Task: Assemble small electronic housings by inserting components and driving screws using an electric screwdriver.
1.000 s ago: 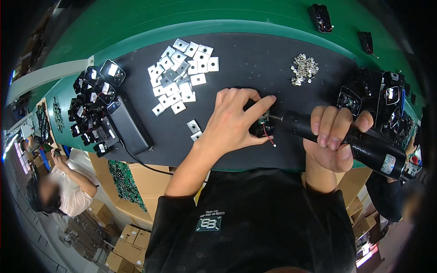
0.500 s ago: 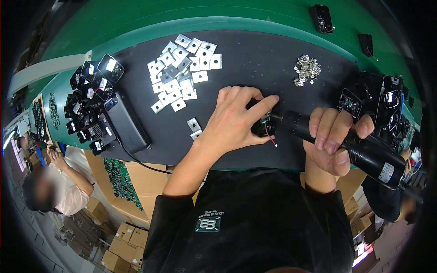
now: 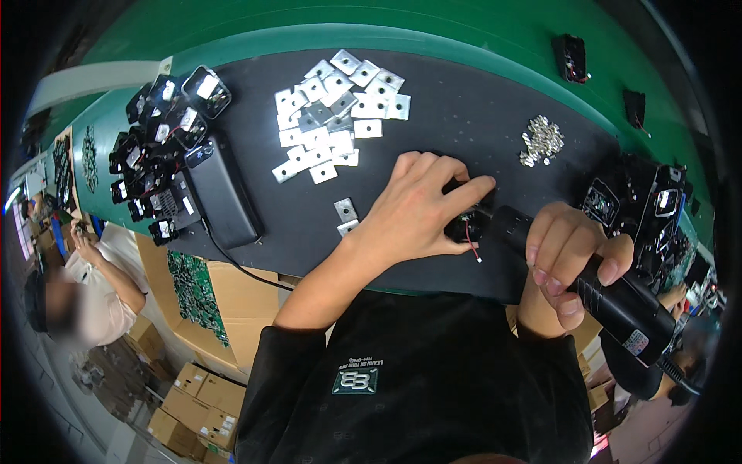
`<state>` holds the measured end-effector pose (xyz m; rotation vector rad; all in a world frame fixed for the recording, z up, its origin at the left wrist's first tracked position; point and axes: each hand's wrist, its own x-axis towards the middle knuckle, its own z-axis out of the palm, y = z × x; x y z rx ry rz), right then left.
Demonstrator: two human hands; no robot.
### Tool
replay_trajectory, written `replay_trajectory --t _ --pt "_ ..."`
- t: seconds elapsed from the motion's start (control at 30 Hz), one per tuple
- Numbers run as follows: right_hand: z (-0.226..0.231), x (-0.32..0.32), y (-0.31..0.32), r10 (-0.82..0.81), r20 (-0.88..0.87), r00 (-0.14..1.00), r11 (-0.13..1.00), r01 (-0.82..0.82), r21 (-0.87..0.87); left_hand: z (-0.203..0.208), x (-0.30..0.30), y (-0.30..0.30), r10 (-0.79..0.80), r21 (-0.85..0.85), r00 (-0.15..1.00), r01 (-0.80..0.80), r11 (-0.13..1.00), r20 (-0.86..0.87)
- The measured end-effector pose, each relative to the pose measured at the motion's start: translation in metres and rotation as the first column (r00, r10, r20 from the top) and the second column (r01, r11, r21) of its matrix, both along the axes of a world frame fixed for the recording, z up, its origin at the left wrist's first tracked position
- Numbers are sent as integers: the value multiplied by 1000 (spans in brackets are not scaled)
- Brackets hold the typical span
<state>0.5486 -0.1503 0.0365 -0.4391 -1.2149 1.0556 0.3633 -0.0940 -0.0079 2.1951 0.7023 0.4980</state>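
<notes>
My left hand [image 3: 421,205] is closed round a small black housing [image 3: 457,229] on the dark mat, hiding most of it. From the housing's near side trails a short red wire [image 3: 474,246] with a white plug. My right hand [image 3: 576,255] grips a black electric screwdriver [image 3: 630,313], held almost level. Its tip points left into the housing, between my left thumb and fingers; the exact contact is hard to see. Square metal plates [image 3: 315,138] with holes lie beyond my left forearm, and a separate plate [image 3: 345,209] is close to my wrist. Small silver screws [image 3: 543,139] form a pile beyond my right hand.
At left stand a black box [image 3: 220,193] with a cable and a heap of black housings [image 3: 143,178]. More housings [image 3: 657,182] crowd the right side. A carton [image 3: 243,298] with green circuit boards is below the table's left edge. Co-workers sit on both sides.
The view has shifted, so the tabletop things appear further right. Both hands keep their grip, and the screwdriver tip stays at the housing.
</notes>
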Motion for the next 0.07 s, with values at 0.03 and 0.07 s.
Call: replay_trajectory --t 0.03,0.07 --pt "0 -2 -1 -16 -11 1000 1000 16 -7 1 -2 0 -1 -9 1000 2 1000 19" --pt "0 -3 1 -23 -26 999 1000 23 -7 1 -6 3 30 3 999 -30 1000 15"
